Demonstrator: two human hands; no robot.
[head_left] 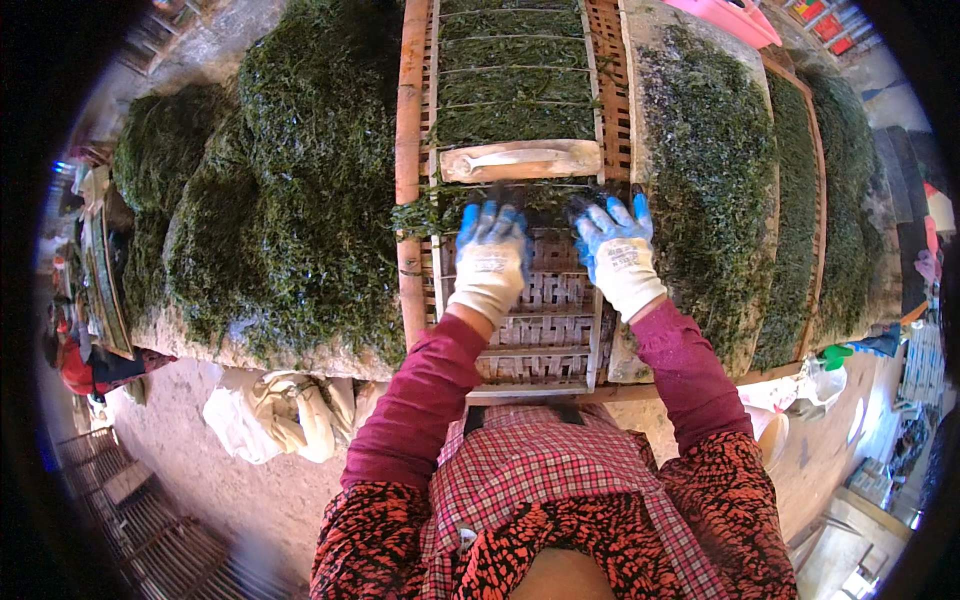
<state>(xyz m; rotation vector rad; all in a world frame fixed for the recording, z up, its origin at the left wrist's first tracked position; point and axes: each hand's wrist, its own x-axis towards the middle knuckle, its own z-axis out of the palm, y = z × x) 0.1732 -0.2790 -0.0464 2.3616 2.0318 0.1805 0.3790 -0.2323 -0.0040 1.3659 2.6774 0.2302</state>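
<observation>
A woven bamboo tray lies in front of me under a slim wooden frame divided by crossbars. Its far compartments hold flat layers of dark green seaweed, and bare weave shows in the near ones. My left hand, in a white glove with blue fingers, rests on a strip of seaweed with its fingers extended. My right hand, gloved alike, lies at the strip's right side, fingers spread. Dark seaweed partly hides both sets of fingertips. Just beyond the hands, a wooden block with a handle lies across the frame.
A big heap of loose seaweed stands on the left. Seaweed also covers a board on the right, with another long bed of seaweed beyond it. A pink plastic container is at the far right. Pale sacks lie on the floor at left.
</observation>
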